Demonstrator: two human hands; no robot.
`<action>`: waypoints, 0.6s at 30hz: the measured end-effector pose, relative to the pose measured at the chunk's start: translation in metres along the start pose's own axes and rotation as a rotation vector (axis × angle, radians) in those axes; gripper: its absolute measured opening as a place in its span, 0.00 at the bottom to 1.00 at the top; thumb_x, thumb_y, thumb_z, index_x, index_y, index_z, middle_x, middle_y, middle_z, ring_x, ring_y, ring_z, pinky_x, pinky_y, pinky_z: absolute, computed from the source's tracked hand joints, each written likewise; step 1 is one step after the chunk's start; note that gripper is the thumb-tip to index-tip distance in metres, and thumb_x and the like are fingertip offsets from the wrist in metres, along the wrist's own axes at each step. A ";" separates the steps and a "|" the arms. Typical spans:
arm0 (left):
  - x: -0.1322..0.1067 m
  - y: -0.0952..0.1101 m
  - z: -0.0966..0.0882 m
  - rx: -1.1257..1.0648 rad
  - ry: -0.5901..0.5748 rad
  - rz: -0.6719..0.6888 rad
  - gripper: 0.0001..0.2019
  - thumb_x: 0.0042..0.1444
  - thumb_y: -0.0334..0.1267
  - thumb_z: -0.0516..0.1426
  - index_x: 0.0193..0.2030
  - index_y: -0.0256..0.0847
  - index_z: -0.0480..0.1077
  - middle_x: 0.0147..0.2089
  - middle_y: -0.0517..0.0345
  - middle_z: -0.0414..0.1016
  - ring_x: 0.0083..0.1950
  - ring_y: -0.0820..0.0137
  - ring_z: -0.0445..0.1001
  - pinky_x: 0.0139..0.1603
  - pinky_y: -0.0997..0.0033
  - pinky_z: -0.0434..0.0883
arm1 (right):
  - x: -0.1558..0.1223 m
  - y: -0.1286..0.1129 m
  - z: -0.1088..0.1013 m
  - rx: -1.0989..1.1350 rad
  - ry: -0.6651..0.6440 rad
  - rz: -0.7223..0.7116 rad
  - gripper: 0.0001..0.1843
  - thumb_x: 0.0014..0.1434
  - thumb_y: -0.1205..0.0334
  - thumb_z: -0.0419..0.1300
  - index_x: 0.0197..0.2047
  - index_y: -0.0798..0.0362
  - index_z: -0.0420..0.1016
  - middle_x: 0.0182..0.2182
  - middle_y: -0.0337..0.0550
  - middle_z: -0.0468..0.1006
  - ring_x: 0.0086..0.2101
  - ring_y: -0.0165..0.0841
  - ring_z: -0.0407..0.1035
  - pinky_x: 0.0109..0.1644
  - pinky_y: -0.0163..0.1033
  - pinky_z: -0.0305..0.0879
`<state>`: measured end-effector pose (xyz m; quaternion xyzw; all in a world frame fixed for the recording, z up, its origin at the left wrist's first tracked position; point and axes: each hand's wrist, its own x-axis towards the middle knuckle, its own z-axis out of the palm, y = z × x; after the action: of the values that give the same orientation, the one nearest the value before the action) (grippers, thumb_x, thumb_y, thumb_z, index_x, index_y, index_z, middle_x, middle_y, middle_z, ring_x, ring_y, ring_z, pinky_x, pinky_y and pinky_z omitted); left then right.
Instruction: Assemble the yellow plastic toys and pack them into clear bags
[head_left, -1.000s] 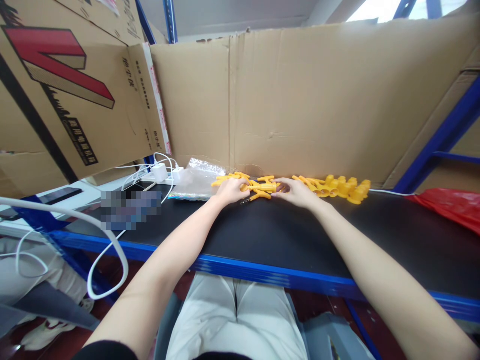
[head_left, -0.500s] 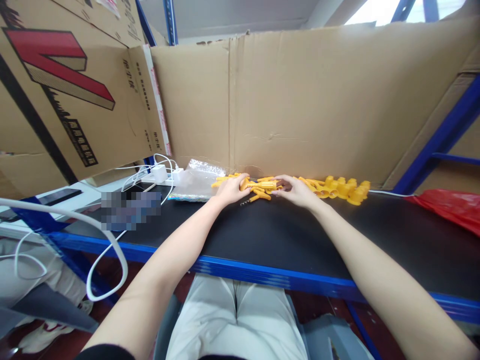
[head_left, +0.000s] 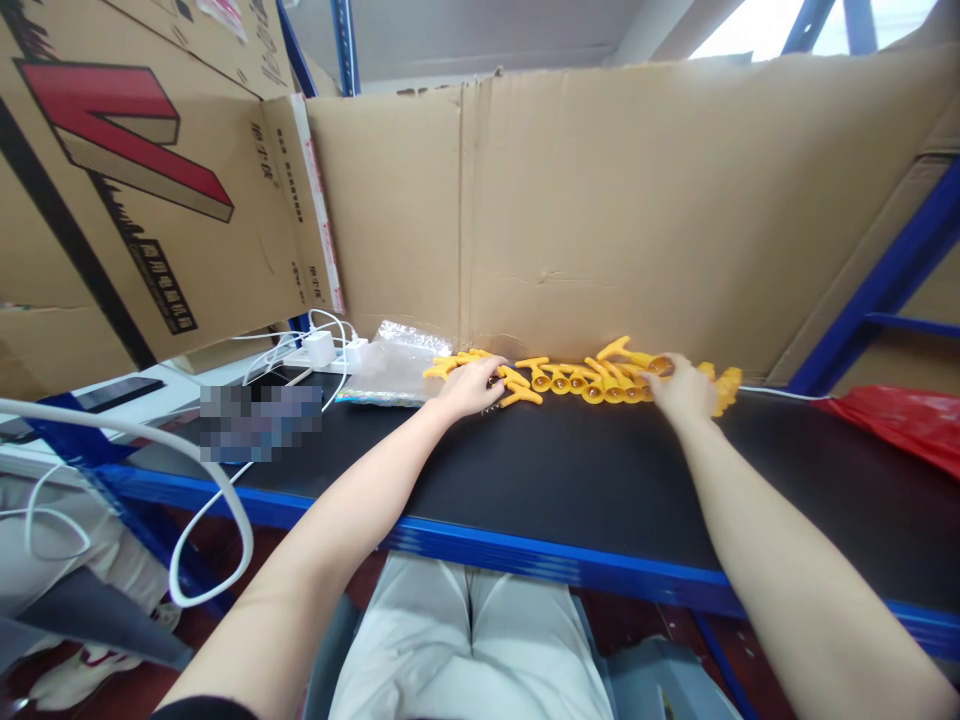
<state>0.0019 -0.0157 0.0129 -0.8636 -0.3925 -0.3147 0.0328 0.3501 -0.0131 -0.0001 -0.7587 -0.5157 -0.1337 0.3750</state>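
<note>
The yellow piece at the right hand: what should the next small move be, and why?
Perhaps settle the yellow piece against its neighbours, then loosen the right hand. The fingers seem to be around its cup-like end, and a row of similar yellow pieces lies just left, round open ends showing.

The table (head_left: 555, 460) is topped in smooth, matt black and trimmed along its front with a metal edge (head_left: 540, 557), painted glossy blue. On it, smooth, faintly shiny plastic is shown by the yellow parts (head_left: 614, 392), and thin, crinkled, glossy film by the clear bag (head_left: 394, 367). Behind it, the wall (head_left: 637, 210) is formed of matt, creased cardboard.
</note>
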 end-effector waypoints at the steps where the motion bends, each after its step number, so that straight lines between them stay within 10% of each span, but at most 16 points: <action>1: 0.000 -0.001 0.001 0.000 0.002 0.006 0.19 0.54 0.35 0.49 0.53 0.43 0.63 0.46 0.56 0.73 0.47 0.66 0.71 0.44 0.67 0.68 | 0.000 0.003 0.002 -0.029 -0.006 0.027 0.23 0.52 0.53 0.58 0.50 0.53 0.69 0.40 0.57 0.75 0.41 0.44 0.67 0.42 0.47 0.59; 18: 0.003 -0.006 0.005 0.002 -0.031 0.018 0.15 0.54 0.36 0.49 0.48 0.41 0.68 0.44 0.56 0.74 0.44 0.67 0.72 0.45 0.66 0.69 | 0.000 0.012 0.015 -0.102 -0.077 0.029 0.27 0.52 0.47 0.57 0.50 0.55 0.69 0.38 0.56 0.73 0.40 0.43 0.65 0.42 0.47 0.54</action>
<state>0.0020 -0.0084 0.0091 -0.8720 -0.3852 -0.3005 0.0303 0.3582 -0.0047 -0.0155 -0.7888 -0.5111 -0.1253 0.3177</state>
